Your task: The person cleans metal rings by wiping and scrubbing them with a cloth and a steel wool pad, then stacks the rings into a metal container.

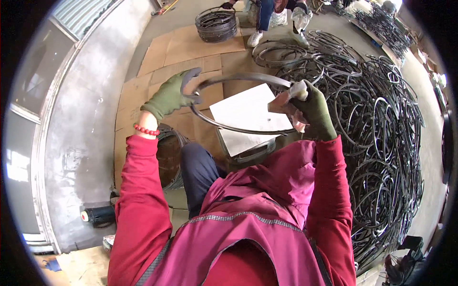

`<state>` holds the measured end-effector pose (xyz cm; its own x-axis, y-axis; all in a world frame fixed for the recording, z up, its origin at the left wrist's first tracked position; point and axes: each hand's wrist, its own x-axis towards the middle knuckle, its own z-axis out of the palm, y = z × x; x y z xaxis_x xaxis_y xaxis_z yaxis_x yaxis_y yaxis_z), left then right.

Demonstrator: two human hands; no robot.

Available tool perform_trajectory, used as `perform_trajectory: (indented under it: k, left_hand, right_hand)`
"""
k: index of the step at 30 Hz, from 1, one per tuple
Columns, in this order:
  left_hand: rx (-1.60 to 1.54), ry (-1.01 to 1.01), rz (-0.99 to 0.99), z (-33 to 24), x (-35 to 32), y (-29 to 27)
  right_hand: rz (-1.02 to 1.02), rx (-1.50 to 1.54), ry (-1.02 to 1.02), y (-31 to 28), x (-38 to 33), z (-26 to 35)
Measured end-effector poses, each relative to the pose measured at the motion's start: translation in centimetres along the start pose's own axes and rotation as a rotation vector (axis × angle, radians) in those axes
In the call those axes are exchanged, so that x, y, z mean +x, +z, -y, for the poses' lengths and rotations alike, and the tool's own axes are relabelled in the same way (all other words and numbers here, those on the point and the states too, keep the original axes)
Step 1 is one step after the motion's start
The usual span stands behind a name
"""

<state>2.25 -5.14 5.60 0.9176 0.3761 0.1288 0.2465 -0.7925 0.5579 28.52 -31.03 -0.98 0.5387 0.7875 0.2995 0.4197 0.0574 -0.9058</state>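
A thin dark hoop (238, 129) is held up in front of me, above a white sheet or board (234, 107). My right hand (312, 107), in a green glove, is closed around a crumpled pale pink-and-white rag (281, 102) at the hoop's right side. My left hand (174, 95), in a green glove with grey fingertips, is at the hoop's left end. Its thumb and fingers are spread in a C shape, with the thumb close to the rim; whether they touch, I cannot tell.
A large tangled pile of black hoops (377, 143) fills the right side. Cardboard (176, 47) covers the floor ahead, with a hoop stack (215, 26) near another person's legs (265, 19). Wire-like coils (171, 138) lie by my left knee. A black cylinder (100, 215) is near the left wall.
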Motion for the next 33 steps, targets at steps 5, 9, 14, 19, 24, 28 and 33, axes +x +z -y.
perform_trajectory:
  k: [5,9,14,19,24,28,33]
  left_hand:
    - [0.214,0.346,-0.159,-5.1,2.3,3.8]
    - [0.328,0.255,-0.222,-5.8,4.1,6.8]
    - [0.190,0.179,-0.233,-3.5,2.9,6.0]
    - [0.205,-0.007,-0.167,-3.3,2.4,6.3]
    - [0.229,0.145,-0.270,-4.1,2.3,6.2]
    - [0.235,0.201,-0.352,-4.3,2.5,5.7]
    - [0.366,0.294,-0.459,-4.3,3.9,6.9]
  right_hand:
    - [0.104,-0.174,-0.083,3.6,1.2,3.5]
    - [0.160,0.435,0.036,4.0,1.9,2.6]
    - [-0.271,0.819,-0.086,-3.1,0.9,-0.8]
    - [0.308,0.649,0.012,-2.8,-0.4,0.7]
    - [-0.007,-0.466,-0.198,6.2,0.6,3.1]
    - [-0.068,-0.619,-0.308,6.8,1.5,5.3]
    - [-0.007,-0.888,-0.343,9.9,2.8,7.0]
